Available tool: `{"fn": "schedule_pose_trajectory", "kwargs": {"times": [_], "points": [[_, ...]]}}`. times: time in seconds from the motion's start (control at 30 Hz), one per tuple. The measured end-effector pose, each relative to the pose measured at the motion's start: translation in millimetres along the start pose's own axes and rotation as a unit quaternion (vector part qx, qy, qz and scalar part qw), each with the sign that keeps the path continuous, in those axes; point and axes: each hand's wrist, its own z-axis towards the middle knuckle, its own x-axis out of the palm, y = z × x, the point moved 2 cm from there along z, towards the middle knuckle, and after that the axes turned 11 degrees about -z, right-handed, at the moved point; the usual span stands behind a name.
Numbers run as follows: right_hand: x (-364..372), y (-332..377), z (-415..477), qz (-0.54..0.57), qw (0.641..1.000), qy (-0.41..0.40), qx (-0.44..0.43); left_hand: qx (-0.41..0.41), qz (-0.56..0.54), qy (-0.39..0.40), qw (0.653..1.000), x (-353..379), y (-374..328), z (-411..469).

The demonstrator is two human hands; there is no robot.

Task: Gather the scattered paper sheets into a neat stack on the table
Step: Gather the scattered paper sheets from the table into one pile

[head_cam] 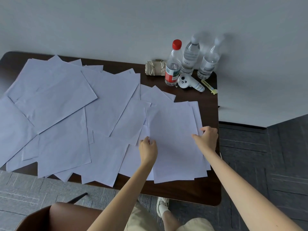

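The small stack (175, 144) is lying at the near right of the table (211, 189), its edges fanning unevenly. The left hand (148, 148) is pinching its left edge and the right hand (207, 139) is gripping its right edge. Squaring it well probably means nudging both edges inward together. The scattered sheets (55, 97) are overlapping across the left and middle. Bottles (190, 57) are standing far right.
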Motion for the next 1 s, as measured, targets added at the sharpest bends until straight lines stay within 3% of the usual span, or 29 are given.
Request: {"fn": "schedule_pose_trajectory", "kwargs": {"times": [0.3, 0.5, 0.67, 0.83, 1.0], "points": [[-5, -8, 7, 0.162, 0.973, 0.126, 0.110, 0.016, 0.039, 0.110, 0.993, 15, -4, -11], [-6, -10, -12, 0.202, 0.974, 0.104, 0.002, 0.015, 0.016, 0.093, 0.995, 6, -2, -12], [-10, -18, -15, 0.290, 0.949, 0.122, -0.007, 0.059, -0.058, 0.031, 0.996, -16, -1, -9], [-22, -9, -22, 0.352, 0.922, 0.158, 0.008, 0.043, -0.178, 0.076, 0.980, -34, -13, -5], [-33, 9, -26, 0.399, 0.904, 0.152, 0.012, 0.049, -0.172, 0.130, 0.975, -56, -20, 1]]}}
